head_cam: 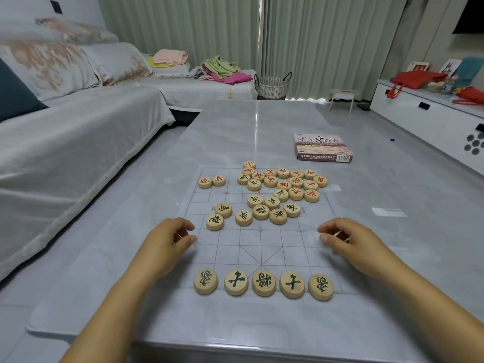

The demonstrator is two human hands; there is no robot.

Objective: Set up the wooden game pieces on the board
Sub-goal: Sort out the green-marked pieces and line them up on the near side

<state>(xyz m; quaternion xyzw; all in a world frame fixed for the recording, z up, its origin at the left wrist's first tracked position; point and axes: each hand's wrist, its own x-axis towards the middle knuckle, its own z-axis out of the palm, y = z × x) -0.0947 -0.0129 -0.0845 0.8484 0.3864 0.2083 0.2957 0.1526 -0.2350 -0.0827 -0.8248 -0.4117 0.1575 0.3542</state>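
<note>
**Five pieces lined up, the rest still heaped**

While both hands rest at the board's (272, 254) side edges, most of the wooden discs lie loose on its far half. That board is a thin, see-through sheet with a faint printed grid, spread on a grey marble-look table (235, 127). Along the board's near edge stands a tidy row of five green-lettered pieces (263, 283), evenly spaced and face up. Beyond the board's middle, a loose scatter of green-lettered pieces (262, 209) lies unsorted, and at the far edge a dense cluster of red-lettered pieces (285, 179) sits with many discs touching. Two more red discs (212, 181) lie apart at the far left corner of the board.

The left hand (167, 242) sits at the board's left edge with fingers curled inward; something pale shows between thumb and fingers, but I cannot tell whether it is a piece. The right hand (345, 238) mirrors it at the right edge, fingers likewise curled around a pale glimpse that I cannot identify.

Past the board's far right corner lies the game box (323, 148), flat on the table.
</note>
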